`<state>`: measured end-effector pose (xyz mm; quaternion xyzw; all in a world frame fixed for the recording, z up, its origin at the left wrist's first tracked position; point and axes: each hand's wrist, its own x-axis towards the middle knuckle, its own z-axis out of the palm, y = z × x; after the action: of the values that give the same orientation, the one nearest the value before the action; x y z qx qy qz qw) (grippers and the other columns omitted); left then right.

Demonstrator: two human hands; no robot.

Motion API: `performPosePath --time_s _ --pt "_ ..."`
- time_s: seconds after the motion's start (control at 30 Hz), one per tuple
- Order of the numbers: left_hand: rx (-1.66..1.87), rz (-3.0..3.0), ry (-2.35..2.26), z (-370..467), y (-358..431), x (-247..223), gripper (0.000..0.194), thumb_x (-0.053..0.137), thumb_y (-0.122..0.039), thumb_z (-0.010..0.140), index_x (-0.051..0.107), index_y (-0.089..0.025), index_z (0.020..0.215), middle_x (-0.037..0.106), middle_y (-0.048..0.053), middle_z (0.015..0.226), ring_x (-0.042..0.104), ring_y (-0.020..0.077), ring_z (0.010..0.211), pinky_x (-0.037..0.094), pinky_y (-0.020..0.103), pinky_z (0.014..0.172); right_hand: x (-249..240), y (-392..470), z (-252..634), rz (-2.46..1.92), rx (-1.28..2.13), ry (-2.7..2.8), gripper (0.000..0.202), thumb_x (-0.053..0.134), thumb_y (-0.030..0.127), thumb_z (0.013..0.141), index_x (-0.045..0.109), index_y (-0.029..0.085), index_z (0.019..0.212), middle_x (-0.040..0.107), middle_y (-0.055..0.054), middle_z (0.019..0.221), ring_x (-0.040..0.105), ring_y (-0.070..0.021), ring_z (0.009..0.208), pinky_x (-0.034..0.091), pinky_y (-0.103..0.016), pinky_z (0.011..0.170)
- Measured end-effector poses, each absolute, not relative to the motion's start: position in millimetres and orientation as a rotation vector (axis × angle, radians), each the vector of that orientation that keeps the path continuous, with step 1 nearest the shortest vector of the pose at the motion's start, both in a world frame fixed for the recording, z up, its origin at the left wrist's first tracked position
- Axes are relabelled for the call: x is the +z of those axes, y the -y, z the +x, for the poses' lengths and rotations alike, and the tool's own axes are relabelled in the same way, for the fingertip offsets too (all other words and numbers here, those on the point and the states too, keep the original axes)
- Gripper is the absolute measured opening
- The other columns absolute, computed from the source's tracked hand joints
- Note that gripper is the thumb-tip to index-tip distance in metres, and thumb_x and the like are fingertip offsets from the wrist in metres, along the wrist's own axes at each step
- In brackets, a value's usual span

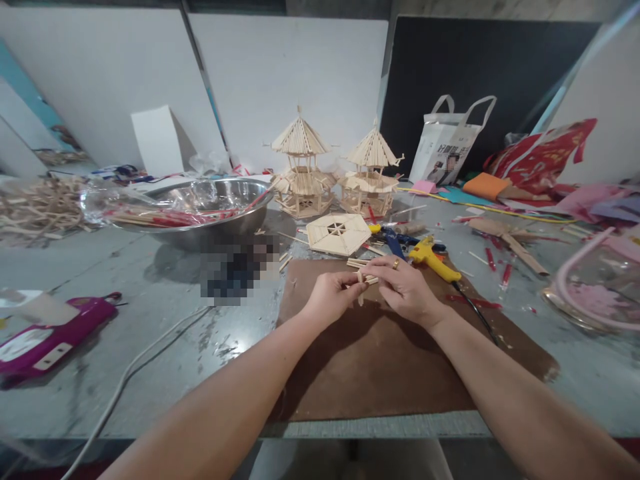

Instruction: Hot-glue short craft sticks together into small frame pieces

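Two stick pagodas (336,170) stand finished beyond the hands; a hexagonal panel (339,233) lies nearer. The left hand (333,298) and right hand (404,287) pinch short sticks (363,279) together, unglued.

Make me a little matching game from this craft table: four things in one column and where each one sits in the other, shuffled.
Things:
1. glue gun
2. steel bowl
3. hexagonal stick panel
4. small sticks

Places:
A. left of the two pagoda models
B. pinched between left hand and right hand
C. right of the hands
D. just before the pagodas

Pairs: 1-C, 2-A, 3-D, 4-B
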<state>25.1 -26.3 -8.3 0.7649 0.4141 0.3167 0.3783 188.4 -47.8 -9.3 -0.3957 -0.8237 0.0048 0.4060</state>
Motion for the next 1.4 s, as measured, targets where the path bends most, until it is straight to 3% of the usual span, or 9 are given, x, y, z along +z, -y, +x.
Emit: performPosePath --time_s 0.27,0.77,0.97,1.4 --pt "0.816 1.991 -1.05 26.2 26.3 -9.9 0.03 0.045 -0.038 0.069 0.063 -0.016 0.08 0.052 -0.003 0.049 0.047 0.0066 0.043 0.034 0.016 0.044 -0.6 49.7 187.3 -1.014 -0.145 2.126 0.03 0.042 0.007 0.069 0.056 0.022 0.091 0.057 -0.003 0.092 0.048 -0.0148 0.087 0.041 -0.027 0.074" --pt "0.824 2.011 -1.037 27.5 25.7 -10.6 0.03 0.044 -0.038 0.07 0.063 -0.016 0.08 0.052 -0.002 0.049 0.046 0.0062 0.043 0.034 0.016 0.045 -7.2 45.2 187.0 -0.997 -0.058 2.049 0.029 0.042 0.006 0.068 0.057 0.022 0.087 0.058 -0.002 0.09 0.05 -0.014 0.087 0.042 -0.028 0.075" --pt "0.827 2.021 -1.027 27.2 25.9 -12.0 0.031 0.045 -0.038 0.07 0.062 -0.019 0.088 0.053 -0.003 0.052 0.045 0.0057 0.042 0.034 0.015 0.044 -10.1 43.9 189.3 -1.012 -0.004 2.02 0.036 0.04 0.005 0.066 0.053 0.02 0.096 0.056 -0.004 0.093 0.05 -0.0134 0.089 0.042 -0.029 0.078" --pt "0.844 2.138 -1.001 27.1 28.2 -10.2 0.028 0.043 -0.036 0.072 0.061 -0.015 0.071 0.052 -0.003 0.05 0.045 0.0053 0.044 0.033 0.014 0.046 -4.5 47.2 188.6 -0.943 -0.133 2.107 0.027 0.042 0.008 0.07 0.056 0.021 0.088 0.06 -0.001 0.088 0.051 -0.0133 0.084 0.043 -0.028 0.073"
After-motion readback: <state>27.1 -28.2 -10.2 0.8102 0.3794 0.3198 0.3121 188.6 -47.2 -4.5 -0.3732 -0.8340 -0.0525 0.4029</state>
